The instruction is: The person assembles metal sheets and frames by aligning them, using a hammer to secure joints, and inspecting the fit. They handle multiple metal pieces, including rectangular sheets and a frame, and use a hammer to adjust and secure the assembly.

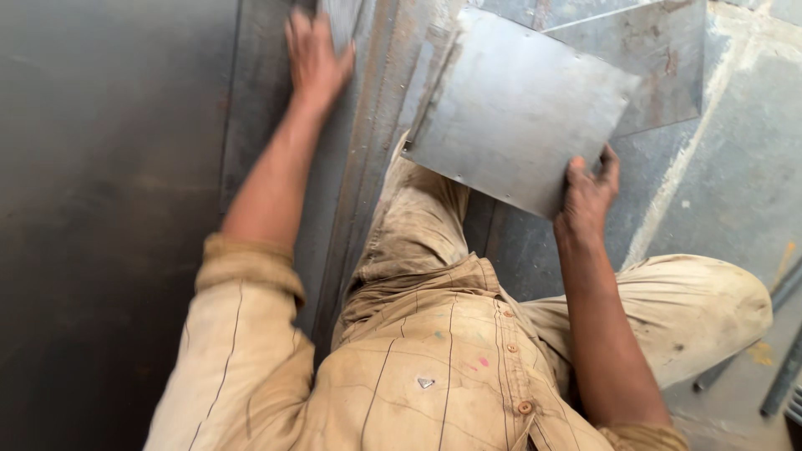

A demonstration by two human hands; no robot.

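Nearest the camera: tan checked shirt [434,376], sleeves rolled, dusty trousers [693,309]; person crouched over the floor [735,167], knees apart.

Right hand [589,196] closed on the near corner of a square grey metal sheet [518,104]; fingers curled over the edge, thumb on top; sheet lifted at that corner and tilted, its far side toward the seam; small holes along its edges.

Left hand [316,58] further out, flat and spread on the long metal panel [276,134], fingertips at a raised strip [342,21]; palm pressing, not wrapped round anything; whether the fingertips pinch that strip, can't tell, it runs out of frame.

A second grey plate [652,58] lies beyond, partly under the held sheet. Big dark metal sheet [109,209] fills the left side. Pipes [781,376] on the floor at the right edge, well apart from the hands.

Handling, my read: one-corner grip lets a thin sheet flex and swing; better to hold mid-edge, keep fingers clear of the cut edge and corners; keep the left palm braced on the panel; lower the far edge first, then the near corner.
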